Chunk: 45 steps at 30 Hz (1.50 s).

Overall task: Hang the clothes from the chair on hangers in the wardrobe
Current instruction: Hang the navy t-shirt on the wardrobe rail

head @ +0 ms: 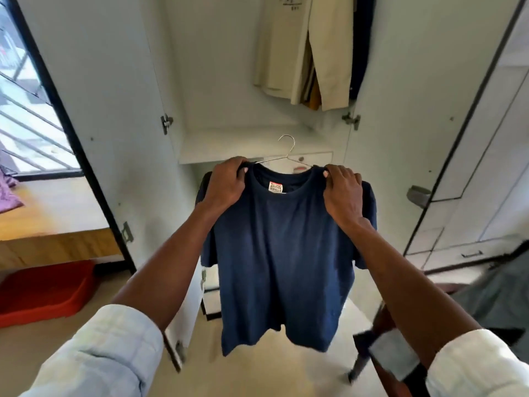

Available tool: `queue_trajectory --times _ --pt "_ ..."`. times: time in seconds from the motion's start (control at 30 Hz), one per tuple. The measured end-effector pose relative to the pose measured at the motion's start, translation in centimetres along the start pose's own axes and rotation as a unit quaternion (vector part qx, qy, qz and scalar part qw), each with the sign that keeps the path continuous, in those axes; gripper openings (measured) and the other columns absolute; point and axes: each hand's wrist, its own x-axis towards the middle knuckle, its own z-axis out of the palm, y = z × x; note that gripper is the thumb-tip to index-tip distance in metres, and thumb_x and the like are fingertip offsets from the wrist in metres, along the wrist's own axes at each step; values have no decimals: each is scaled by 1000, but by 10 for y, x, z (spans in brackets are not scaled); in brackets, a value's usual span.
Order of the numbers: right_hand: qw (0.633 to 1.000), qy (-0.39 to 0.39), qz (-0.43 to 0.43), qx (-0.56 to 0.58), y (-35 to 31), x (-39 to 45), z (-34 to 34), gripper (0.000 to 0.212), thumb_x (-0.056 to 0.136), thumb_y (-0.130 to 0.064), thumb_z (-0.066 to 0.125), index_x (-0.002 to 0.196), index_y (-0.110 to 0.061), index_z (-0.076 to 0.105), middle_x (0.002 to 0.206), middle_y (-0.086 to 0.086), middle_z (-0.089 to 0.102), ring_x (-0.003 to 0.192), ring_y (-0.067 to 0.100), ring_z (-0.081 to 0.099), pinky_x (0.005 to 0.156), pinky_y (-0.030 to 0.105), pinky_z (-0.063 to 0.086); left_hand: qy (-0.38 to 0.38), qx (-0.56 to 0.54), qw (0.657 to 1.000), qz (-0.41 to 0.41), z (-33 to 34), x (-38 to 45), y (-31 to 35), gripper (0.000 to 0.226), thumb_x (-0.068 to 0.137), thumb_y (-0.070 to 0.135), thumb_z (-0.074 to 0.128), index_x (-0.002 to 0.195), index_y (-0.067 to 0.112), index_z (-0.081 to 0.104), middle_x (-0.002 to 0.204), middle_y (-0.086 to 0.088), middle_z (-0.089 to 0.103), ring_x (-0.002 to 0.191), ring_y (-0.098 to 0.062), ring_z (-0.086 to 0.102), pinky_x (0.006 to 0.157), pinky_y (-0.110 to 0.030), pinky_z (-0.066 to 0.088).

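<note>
Gripping navy T-shirt [283, 253] shoulders, left hand [226, 183] and right hand [342, 193] raised

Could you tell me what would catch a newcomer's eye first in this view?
A navy T-shirt on a wire hanger fills the centre, with the left hand and right hand gripping its shoulders. Behind it stands the open wardrobe, with cream garments hanging at the top.

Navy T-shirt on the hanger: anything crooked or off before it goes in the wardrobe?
Nothing stands out. The navy T-shirt hangs straight on the wire hanger, its hook upright; the left hand and right hand grip its shoulders evenly.
</note>
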Motion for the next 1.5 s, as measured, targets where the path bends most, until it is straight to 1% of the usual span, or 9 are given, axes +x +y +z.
queue_trajectory --times 0.13,0.37,0.73,0.8,0.97,1.1,1.3,1.4,1.5 --pt "997 58 -52 -23 -5 93 37 27 100 -9 41 117 -7 61 114 11 66 106 32 57 96 40 35 64 15 997 39 4 93 -33 27 96 11 48 115 9 66 113 -8 70 103 -28 63 95 -44 49" --pt "968 202 -123 -81 -41 301 70 22 96 -8 44 106 -5 64 95 16 67 87 38 59 82 45 40 144 -1 982 125 -27 307 -58 27 95 5 48 113 8 67 111 -6 70 102 -21 63 90 -20 42" --pt "918 317 -181 -156 -69 576 60 29 104 -24 33 104 -8 57 105 14 65 97 34 57 92 45 34 215 -51 956 192 -63 607 -61 21 96 8 54 112 7 68 109 -6 70 100 -19 61 84 -20 40" --pt "908 310 -207 -192 -67 608 57 28 103 -23 31 107 -9 55 106 15 65 96 35 58 89 45 37 224 -64 953 192 -63 642 -64 20 96 8 55 111 8 68 107 -5 70 98 -18 61 82 -21 41" --pt "890 290 -231 -265 -56 686 63 28 100 -20 32 121 -13 48 96 14 63 76 34 59 60 37 34 257 -62 944 199 -49 724 -66 20 95 9 56 110 9 69 107 -7 71 100 -23 63 88 -32 48" --pt "875 307 -235 -292 -48 742 70 33 100 -20 31 127 -15 48 96 14 64 75 34 58 59 36 30 268 -12 945 189 -34 786 -57 22 97 11 52 114 7 66 112 -13 69 104 -31 62 88 -35 46" --pt "855 338 -241 -312 -47 809 66 30 100 -18 31 123 -12 50 100 16 65 79 35 58 61 37 31 329 21 928 175 -16 850 -38 49 100 20 46 147 6 37 149 -17 44 136 -34 40 112 -42 32" --pt "842 359 -231 -331 -54 833 65 28 99 -15 33 114 -10 56 100 15 67 84 37 62 63 38 33 340 3 921 190 0 867 -29 50 102 24 44 147 6 36 149 -17 43 137 -34 38 110 -41 31" --pt "837 361 -202 -357 -64 854 66 26 98 -12 36 106 -8 61 98 15 68 85 36 63 64 37 35 296 -4 931 212 13 887 -27 46 100 31 45 141 9 44 141 -15 51 129 -35 46 105 -43 39"
